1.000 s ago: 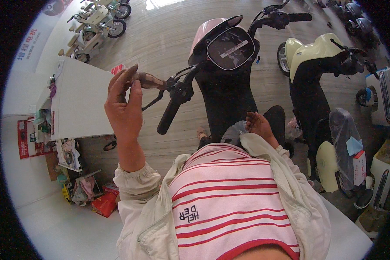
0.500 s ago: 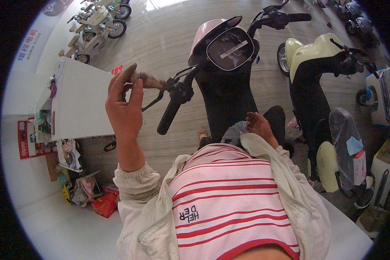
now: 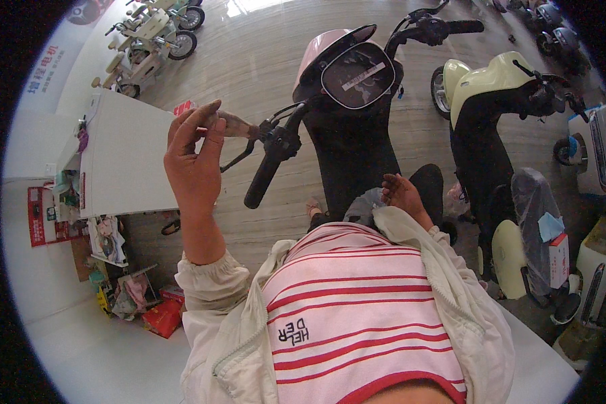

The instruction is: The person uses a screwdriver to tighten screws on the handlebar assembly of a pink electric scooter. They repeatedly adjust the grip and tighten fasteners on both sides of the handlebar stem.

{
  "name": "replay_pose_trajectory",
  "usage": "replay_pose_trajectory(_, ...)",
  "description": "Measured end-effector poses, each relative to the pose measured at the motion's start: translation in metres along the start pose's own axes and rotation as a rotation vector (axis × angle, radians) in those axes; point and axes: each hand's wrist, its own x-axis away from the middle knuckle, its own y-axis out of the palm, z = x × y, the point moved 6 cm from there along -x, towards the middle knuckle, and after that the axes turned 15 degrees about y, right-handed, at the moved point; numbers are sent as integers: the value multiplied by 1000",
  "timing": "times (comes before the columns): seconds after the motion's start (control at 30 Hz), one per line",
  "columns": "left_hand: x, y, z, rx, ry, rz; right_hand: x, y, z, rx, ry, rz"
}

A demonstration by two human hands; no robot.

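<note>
My left hand (image 3: 194,151) is raised at the left handlebar of a pink and black scooter (image 3: 353,145). Thumb and fingers pinch a brownish, tapered piece (image 3: 237,126), whose kind I cannot make out. Its narrow end meets the handlebar's lever mount, just beyond the black grip (image 3: 264,176). My right hand (image 3: 405,195) rests low by the scooter's seat, palm partly up, fingers loosely apart and nothing seen in it. Beside it lies some clear plastic film (image 3: 365,207). A dark round-cornered display (image 3: 358,75) sits between the handlebars.
Left of my hand stands a white table (image 3: 128,158), with shelves of odds and ends below. A pale yellow scooter (image 3: 481,87) is parked at the right, its backrest (image 3: 535,195) wrapped in plastic. Small cream bikes (image 3: 148,37) line the far left.
My left hand has shifted very slightly right, and its fingertips have moved along the brownish piece. The right hand has stayed still.
</note>
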Motion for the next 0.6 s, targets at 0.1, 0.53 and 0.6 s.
replay_pose_trajectory(0.1,2,-1,0,-16,-62,-13,2,2,-1,110,-59,60)
replay_pose_trajectory(0.53,2,-2,0,-78,-38,-14,4,3,0,43,-9,71)
replay_pose_trajectory(0.6,2,-2,-1,-60,-20,-28,3,1,0,99,-40,78)
